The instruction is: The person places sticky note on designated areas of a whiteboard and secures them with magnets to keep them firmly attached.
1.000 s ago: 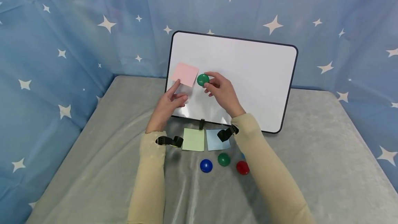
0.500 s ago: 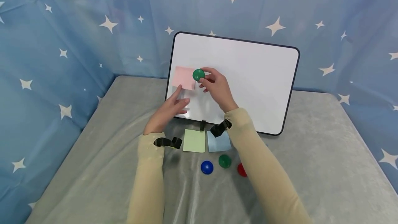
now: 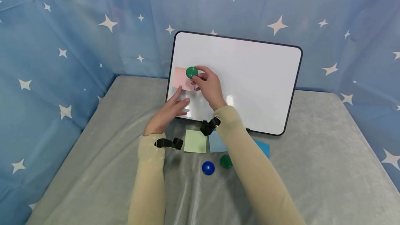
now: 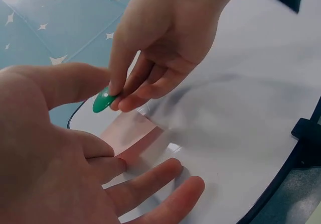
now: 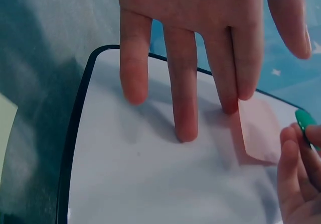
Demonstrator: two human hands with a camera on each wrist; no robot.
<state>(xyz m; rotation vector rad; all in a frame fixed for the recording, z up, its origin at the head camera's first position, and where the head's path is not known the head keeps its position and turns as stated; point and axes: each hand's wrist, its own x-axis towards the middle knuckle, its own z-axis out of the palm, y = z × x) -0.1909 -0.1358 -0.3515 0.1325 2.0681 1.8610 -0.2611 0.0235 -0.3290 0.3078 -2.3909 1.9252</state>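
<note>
A pink sticky note lies against the left part of a white whiteboard with a black frame. At its lower edge is my left hand, fingers extended and a fingertip touching the note. My right hand pinches a round green magnet between thumb and fingers, over the note's upper right corner. In the left wrist view the magnet is tilted edge-on, apart from the board. The note has a slightly lifted edge in the right wrist view.
Below the board lie a pale green sticky note and a light blue one. A blue magnet and another green magnet sit nearer. A brighter blue piece shows beyond my right sleeve. Starry blue cloth hangs behind.
My right hand has moved left with the green magnet, from beside the pink note to over its corner. The note has straightened slightly. My right sleeve now hides the red magnet.
</note>
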